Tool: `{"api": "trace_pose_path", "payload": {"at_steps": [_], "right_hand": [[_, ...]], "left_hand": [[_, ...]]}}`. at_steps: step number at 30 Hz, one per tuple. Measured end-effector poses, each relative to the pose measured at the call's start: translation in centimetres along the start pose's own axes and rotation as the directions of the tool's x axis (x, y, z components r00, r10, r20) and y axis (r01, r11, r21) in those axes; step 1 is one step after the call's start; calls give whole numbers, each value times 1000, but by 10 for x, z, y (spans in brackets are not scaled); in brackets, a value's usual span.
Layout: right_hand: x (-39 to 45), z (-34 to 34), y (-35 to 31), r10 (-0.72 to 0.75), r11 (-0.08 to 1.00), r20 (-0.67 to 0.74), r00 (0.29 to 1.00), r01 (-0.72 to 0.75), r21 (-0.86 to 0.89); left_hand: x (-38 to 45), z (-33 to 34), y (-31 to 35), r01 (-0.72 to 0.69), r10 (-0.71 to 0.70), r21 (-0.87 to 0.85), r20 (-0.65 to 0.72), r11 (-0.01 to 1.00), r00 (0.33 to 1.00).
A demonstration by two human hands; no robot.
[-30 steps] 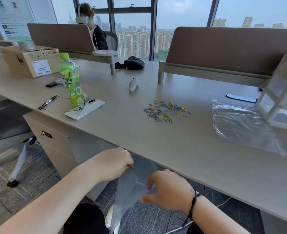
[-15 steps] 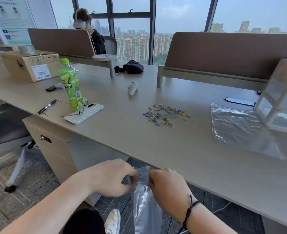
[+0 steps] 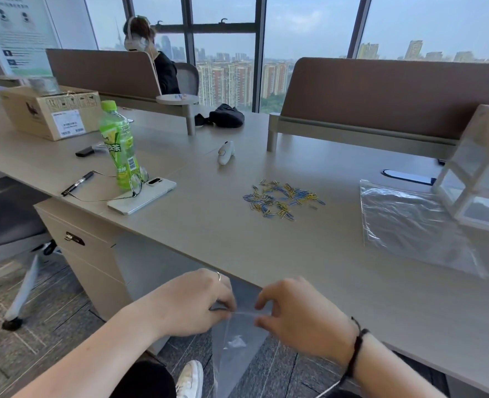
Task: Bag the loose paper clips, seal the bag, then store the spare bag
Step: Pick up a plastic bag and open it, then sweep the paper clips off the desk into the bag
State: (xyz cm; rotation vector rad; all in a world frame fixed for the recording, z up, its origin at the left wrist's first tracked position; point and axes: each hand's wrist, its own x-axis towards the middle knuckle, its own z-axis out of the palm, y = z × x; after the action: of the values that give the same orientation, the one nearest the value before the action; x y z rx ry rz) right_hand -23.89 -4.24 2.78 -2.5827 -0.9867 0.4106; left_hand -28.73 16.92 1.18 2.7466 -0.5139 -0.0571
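Note:
A scatter of blue and yellow paper clips (image 3: 282, 200) lies loose on the desk (image 3: 237, 239), ahead of me. Below the desk's front edge a clear plastic bag (image 3: 237, 340) hangs down, pinched at its top rim by both hands. My left hand (image 3: 191, 301) grips the rim's left part and my right hand (image 3: 298, 311) grips its right part, fingers close together. A second clear bag (image 3: 410, 225) lies flat on the desk at the right, beside a white drawer box (image 3: 479, 173).
On the desk's left stand a green bottle (image 3: 118, 145), a white phone (image 3: 142, 195), glasses, a pen (image 3: 78, 183) and a cardboard box (image 3: 50, 113). A small white device (image 3: 225, 152) lies behind the clips. Brown dividers line the back; a person sits behind them.
My hands have risen toward the desk edge and drawn apart along the bag's rim. The bag now hangs straight down between them.

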Motion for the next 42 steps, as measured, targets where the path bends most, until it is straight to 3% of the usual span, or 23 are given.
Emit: {"api": "trace_pose_path", "payload": {"at_steps": [3, 5, 7, 13, 22, 28, 35, 42], "right_hand": [[12, -25, 13, 49, 962, -184, 982, 3, 274], [35, -34, 34, 137, 950, -408, 903, -3, 312], [64, -39, 57, 199, 959, -504, 840, -60, 278], [138, -36, 96, 216, 973, -361, 907, -232, -3], [181, -41, 72, 69, 983, -162, 984, -95, -158], [153, -33, 69, -87, 994, -228, 970, 100, 46], [119, -19, 56, -89, 926, -290, 953, 187, 329], [98, -13, 45, -110, 770, -300, 948, 272, 577]], "left_hand": [[-2, 2, -3, 13, -13, -7, -2, 1000, 1000], [-3, 2, -4, 28, -28, -6, -7, 1000, 1000], [-2, 3, -4, 28, -28, -8, -13, 1000, 1000], [4, 3, -8, 38, -40, -46, -38, 998, 998], [7, 6, -17, 50, -52, -63, -27, 997, 998], [10, 9, -19, 56, -59, -67, -37, 996, 998], [10, 10, -15, 78, -82, -97, -38, 992, 996], [4, 15, -9, 82, -86, -106, -38, 991, 996]]}}
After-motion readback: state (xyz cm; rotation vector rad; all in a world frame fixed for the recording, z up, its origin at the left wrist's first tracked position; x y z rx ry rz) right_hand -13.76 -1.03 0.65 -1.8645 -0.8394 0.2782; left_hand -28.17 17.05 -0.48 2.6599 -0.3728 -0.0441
